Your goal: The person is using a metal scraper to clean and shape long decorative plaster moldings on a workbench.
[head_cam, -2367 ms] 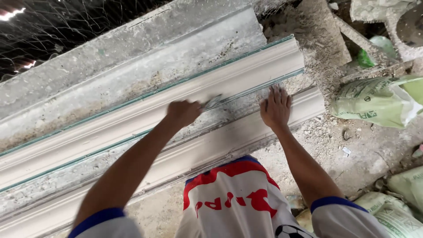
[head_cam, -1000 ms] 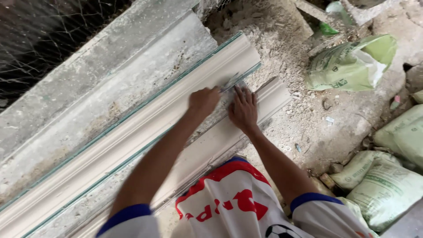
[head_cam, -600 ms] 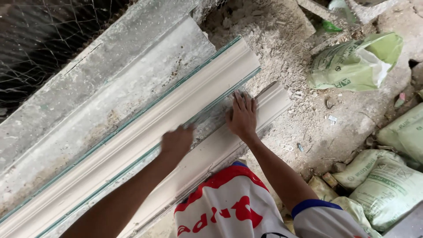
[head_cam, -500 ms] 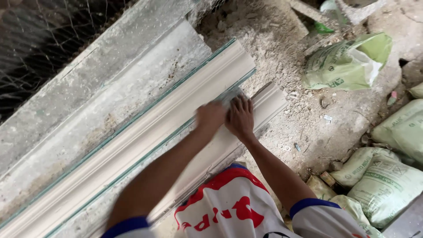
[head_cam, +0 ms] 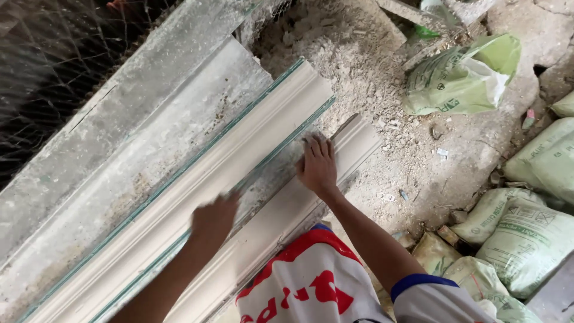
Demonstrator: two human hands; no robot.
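A long white moulded strip (head_cam: 179, 197) runs diagonally from lower left to upper right, with thin green edges. A second white moulded strip (head_cam: 359, 140) lies beside it, nearer me. My right hand (head_cam: 318, 164) rests flat, fingers apart, on the grey band between the two strips near their right end. My left hand (head_cam: 214, 218) is blurred and sits on that same band further left; it seems closed on a small tool, but the blur hides it.
A grey concrete slab (head_cam: 119, 137) and wire mesh (head_cam: 54, 60) lie beyond the strips. Rubble and dust (head_cam: 359, 54) cover the ground at the right end. Green sacks (head_cam: 460, 75) and more sacks (head_cam: 526, 233) are piled on the right.
My left hand has slid left along the band, away from my right hand, after being next to it half a second ago. My right hand has stayed in place.
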